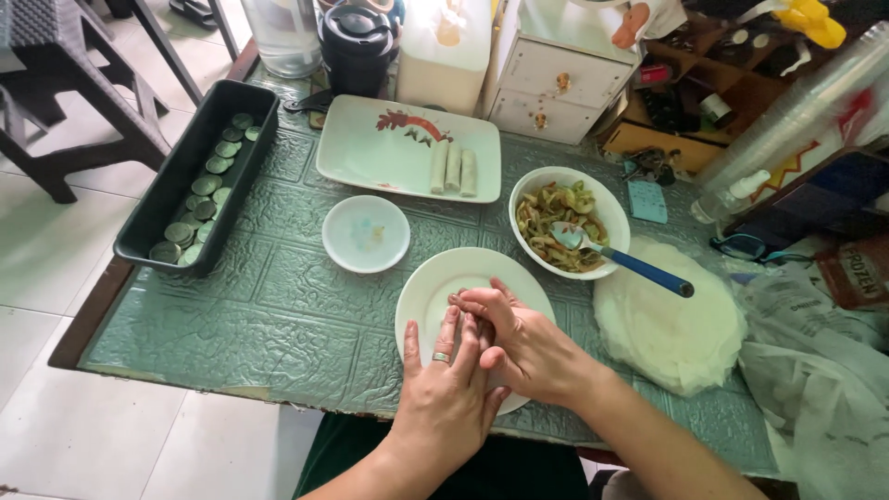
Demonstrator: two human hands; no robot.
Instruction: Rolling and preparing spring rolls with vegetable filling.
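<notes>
Both hands meet over a round white plate (435,282) at the table's near edge. My left hand (444,384), with a ring on one finger, lies flat with fingers stretched forward. My right hand (519,338) overlaps it from the right, fingers curled down onto the plate. Whatever lies under the fingers is hidden. Behind the plate, a white bowl (593,194) holds a stir-fried filling with a blue-handled spoon (639,264) in it. A stack of thin pale wrappers (671,329) lies to the right.
A rectangular white platter (370,148) at the back carries three finished rolls (453,168). A small empty saucer (366,233) sits at centre. A long black tray (157,208) of green slices is on the left. Containers, a small drawer box and bags crowd the back and right.
</notes>
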